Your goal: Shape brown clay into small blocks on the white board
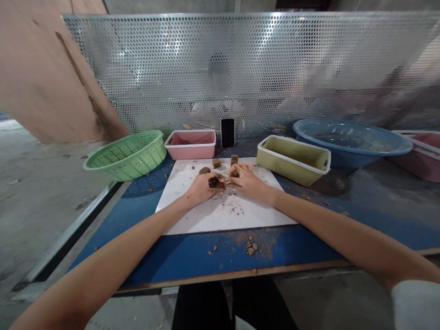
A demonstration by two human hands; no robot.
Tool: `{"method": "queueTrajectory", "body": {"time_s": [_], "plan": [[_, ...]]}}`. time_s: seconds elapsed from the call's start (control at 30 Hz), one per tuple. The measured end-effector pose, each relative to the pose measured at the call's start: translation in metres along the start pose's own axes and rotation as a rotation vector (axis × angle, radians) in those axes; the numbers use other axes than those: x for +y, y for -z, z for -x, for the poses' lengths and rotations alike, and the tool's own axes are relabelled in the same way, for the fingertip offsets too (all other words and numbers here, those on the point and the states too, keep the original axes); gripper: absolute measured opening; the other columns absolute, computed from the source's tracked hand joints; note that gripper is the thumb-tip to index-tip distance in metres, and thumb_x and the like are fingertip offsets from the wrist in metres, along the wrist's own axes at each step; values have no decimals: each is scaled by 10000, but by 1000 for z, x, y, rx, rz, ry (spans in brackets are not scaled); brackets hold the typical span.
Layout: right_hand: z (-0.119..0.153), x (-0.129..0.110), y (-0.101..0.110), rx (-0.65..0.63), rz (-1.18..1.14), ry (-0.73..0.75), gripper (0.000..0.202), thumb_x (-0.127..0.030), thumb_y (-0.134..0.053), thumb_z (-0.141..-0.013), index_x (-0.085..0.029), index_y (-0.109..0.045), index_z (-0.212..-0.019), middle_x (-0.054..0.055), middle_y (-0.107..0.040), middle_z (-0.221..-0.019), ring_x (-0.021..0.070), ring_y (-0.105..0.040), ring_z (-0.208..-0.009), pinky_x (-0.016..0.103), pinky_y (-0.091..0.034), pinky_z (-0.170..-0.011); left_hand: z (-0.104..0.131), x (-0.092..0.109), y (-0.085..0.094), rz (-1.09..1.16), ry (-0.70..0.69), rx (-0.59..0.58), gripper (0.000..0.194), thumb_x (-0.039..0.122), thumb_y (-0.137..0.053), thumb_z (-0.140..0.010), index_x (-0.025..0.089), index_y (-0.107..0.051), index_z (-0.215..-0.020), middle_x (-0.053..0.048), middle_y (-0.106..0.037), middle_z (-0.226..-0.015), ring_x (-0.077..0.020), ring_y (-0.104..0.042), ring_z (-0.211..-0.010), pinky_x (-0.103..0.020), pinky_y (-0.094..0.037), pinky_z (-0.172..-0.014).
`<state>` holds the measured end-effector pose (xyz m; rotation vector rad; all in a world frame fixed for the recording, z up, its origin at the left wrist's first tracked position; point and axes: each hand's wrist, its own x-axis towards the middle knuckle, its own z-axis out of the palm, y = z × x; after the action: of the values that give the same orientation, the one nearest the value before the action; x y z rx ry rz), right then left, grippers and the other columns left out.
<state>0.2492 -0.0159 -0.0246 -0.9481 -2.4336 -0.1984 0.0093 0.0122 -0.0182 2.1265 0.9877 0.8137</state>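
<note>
My left hand [200,188] and right hand [252,184]: bare, forearms too. Small dark speck at my left wrist, just behind the grip. Pale grey sleeve [417,302], short, well back from my right grip. Below both grips, plain black legwear [202,307], matte.

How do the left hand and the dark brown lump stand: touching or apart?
Touching: the head view shows the left hand curled around the dark brown lump, with no gap between them.

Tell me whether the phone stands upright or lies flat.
Upright: the phone turns its dark front toward the camera, long sides vertical, before the perforated panel. What props it, I cannot tell.
</note>
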Motion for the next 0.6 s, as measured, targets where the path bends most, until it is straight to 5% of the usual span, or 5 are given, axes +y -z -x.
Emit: {"method": "queueTrajectory", "body": {"time_s": [0.3,0.6], "plan": [[-4,3,-4,-28,-52,0,282,-412,-525,-1096,-270,-764,-1141,113,-602,-1253,317,-467,-1221,514,-387,-1023,-6,0,4,116,-62,-86,347,278,-833,-730,186,-653,-1011,-43,-768,-940,-190,-707,-843,-325,-558,-800],[-5,2,-6,-8,-139,-22,195,-371,-614,-1061,-290,-792,-1071,98,-610,-1199,295,-489,-1184,502,-414,-1022,-6,-5,13,-16,-136,-116,356,312,-859,-729,179,-690,-1012,-58,-757,-987,-222,-707,-904,-372,-561,-842]]}}
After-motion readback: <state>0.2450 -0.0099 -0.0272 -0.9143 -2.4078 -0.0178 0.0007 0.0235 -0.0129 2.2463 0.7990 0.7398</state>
